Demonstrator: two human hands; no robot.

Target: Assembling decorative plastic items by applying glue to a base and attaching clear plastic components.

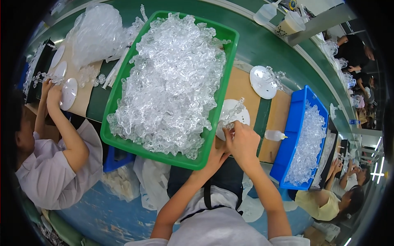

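My right hand (245,144) is closed, its thumb and fingers pinching a small clear plastic piece (234,115) over a round white disc (242,117). Just below it is my left hand (216,158), partly covered by the corner of a green tray (164,158); its fingertips are hidden by the tray and my right hand. The tray is heaped with small clear plastic pieces (172,82) like those at my fingers. Another white disc (262,83) with clear pieces on its edge lies farther off on the brown board.
A blue bin (282,164) of clear pieces stands at right, beside a small squeeze bottle (274,135). At far left a person (61,164) handles clear pieces over white discs (69,94) near a plastic bag (96,35). A lidded cup (290,23) stands at the back.
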